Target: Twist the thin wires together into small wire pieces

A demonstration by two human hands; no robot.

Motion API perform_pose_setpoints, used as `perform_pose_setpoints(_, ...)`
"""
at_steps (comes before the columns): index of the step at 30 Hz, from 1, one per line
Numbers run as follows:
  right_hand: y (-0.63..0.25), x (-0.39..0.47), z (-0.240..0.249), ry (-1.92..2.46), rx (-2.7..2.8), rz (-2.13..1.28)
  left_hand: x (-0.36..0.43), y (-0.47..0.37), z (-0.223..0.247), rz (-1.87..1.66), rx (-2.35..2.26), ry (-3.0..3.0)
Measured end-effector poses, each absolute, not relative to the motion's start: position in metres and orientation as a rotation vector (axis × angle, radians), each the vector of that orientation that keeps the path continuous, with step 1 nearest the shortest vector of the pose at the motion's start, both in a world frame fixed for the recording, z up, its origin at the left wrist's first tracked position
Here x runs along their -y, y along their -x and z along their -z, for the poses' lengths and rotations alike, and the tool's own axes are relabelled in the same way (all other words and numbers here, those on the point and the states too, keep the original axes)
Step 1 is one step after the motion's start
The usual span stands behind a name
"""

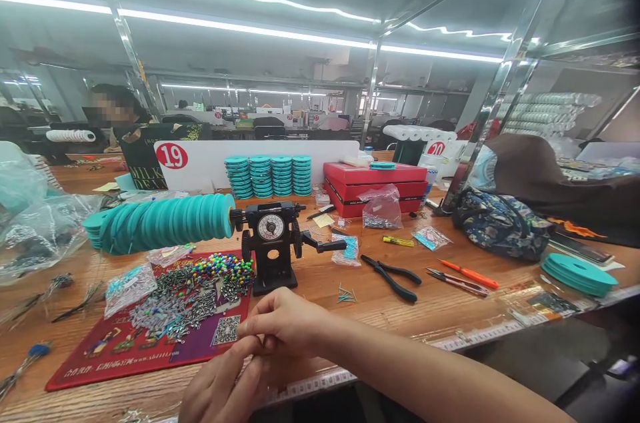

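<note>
My left hand (225, 380) and my right hand (283, 323) meet at the table's front edge, over the lower right corner of a red mat (107, 363). The fingers of both are pinched together; whatever they hold is too small or hidden to make out. Just beyond them stands a black hand-crank winder (274, 250) with a round dial. A long row of turquoise foam spools (175, 223) sits on its shaft, reaching left. On the mat lie a heap of small metal swivels (200, 300), clear sleeve-like bits (155, 316) and colourful beads (225, 268).
Right of the winder lie black pliers (393, 276), an orange tool (467, 273), tweezers (457, 282) and a yellow marker (398, 241). Behind stand stacked turquoise spools (270, 176) and a red box (375, 186). A floral bag (500, 223) is at right. A person (117, 106) sits beyond the divider.
</note>
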State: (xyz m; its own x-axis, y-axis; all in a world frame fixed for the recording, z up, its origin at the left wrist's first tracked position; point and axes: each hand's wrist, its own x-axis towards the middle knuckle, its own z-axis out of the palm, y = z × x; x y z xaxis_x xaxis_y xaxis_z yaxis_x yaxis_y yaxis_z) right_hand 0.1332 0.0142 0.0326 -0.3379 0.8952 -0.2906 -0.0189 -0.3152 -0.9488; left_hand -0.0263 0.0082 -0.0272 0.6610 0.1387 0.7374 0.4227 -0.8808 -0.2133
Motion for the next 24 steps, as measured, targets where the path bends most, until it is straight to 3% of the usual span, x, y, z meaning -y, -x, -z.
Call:
perform_pose_setpoints(8,-0.125,-0.004,-0.036,1.221,1.107,-1.636,0.008,0.016,0.025,1.235,1.002,2.543)
perform_pose_setpoints(20,-0.116,0.019,-0.039,1.171,1.017,-1.494,0.006,0.017,0.027,1.432,1.147,2.639)
perform_pose_setpoints(24,-0.119,0.035,-0.037,1.221,1.332,-1.112,0.011,0.015,0.014,1.723,1.447,2.767)
